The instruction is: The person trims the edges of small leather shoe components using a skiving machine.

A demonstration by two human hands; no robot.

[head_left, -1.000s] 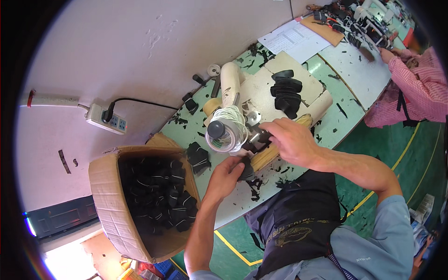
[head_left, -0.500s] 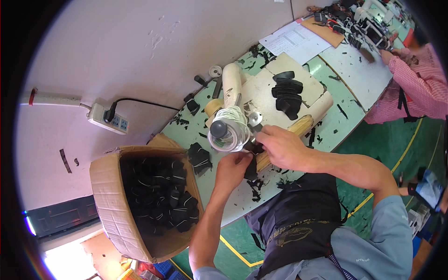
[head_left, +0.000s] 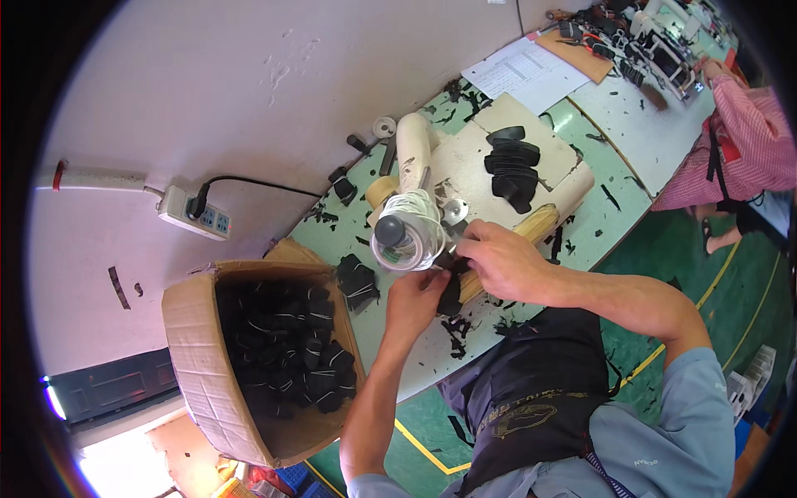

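Note:
My left hand (head_left: 418,300) is closed, its fingertips pinching a black, flat piece (head_left: 451,296) beside the end of a worn wooden bar (head_left: 471,286). Just to the right, my right hand (head_left: 508,264) is closed too, thumb and fingers bunched over something small and dark that its fingers mostly hide. Both hands work close together in front of a roll of white cord (head_left: 418,204) with a clear ring and a dark knob (head_left: 389,230). Behind my right hand, a row of black curved pieces (head_left: 511,166) lies on the cream machine bed (head_left: 465,153).
An open cardboard box (head_left: 195,357) full of black bundles tied with white stands at left. Black scraps litter the green table (head_left: 423,349). Papers (head_left: 523,75) lie at the back. A power strip (head_left: 195,213) hangs on the wall. A person in pink (head_left: 751,141) is at far right.
My left hand shifts slightly with the black piece, while my right hand barely moves. The person in pink at right has moved, reaching farther back toward the machine there.

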